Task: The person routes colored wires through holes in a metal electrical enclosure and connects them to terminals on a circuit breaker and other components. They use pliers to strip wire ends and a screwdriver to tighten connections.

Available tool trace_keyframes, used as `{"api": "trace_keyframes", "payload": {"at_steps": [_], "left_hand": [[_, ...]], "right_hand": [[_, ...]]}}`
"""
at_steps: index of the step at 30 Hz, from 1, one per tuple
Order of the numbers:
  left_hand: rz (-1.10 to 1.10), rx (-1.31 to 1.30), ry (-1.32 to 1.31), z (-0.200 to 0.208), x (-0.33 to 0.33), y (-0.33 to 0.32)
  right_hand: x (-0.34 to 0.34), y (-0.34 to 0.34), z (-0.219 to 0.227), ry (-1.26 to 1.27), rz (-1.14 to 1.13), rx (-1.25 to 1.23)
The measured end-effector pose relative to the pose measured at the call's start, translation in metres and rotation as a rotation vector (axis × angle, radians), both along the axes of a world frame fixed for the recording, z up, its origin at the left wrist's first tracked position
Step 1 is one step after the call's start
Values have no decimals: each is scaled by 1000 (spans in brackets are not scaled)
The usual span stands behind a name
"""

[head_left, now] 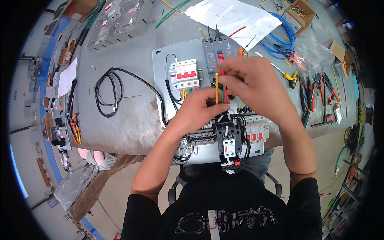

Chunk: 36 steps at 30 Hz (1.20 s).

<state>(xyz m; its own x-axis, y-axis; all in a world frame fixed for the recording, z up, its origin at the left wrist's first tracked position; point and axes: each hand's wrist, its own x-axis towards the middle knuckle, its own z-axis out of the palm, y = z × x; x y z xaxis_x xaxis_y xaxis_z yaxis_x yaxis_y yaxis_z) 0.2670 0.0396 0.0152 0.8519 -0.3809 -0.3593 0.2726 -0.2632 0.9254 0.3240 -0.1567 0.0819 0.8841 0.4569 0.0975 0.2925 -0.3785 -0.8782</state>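
Above the grey mounting plate (160,66), my left hand (200,107) pinches a small group of upright wires between thumb and fingers. A yellow wire (217,86), a red wire (225,96) and a green wire (223,96) rise out of that pinch. Closed fingers of my right hand (254,80) grip near the top of the red wire. Behind my right hand stands a large grey circuit breaker (218,52) with a red switch. Left of it sits a white breaker (186,74) with red toggles. Closer to me, a black contactor (229,134) partly covers a terminal strip (202,138).
Looped black cable (114,90) lies left on the metal bench (132,132). Right are a yellow-black screwdriver (293,80), pliers (310,96), a plastic bag (314,54) and blue wire coils (282,38). Papers (236,20) and a clear-covered meter box (120,24) lie farther back.
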Motion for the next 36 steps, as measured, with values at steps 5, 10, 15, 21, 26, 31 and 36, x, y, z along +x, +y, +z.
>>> {"api": "trace_keyframes", "payload": {"at_steps": [5, 10, 15, 21, 26, 31, 36], "left_hand": [[81, 18, -41, 1, -2, -4], [100, 37, -96, 1, -7, -6], [117, 49, -101, 0, -7, -4], [81, 90, -100, 4, 2, -3], [157, 38, -133, -5, -1, -6], [230, 85, -109, -4, -2, -8], [218, -19, -116, -4, -1, -9]], "right_hand": [[24, 12, -9, -250, 3, -162], [26, 0, -12, -104, -56, -141], [34, 2, -16, -28, -88, -164], [28, 17, -8, 90, -50, -88], [15, 22, -9, -100, -9, -86], [-24, -1, 7, 6, -22, -353], [-34, -6, -21, 11, 61, -524]]}}
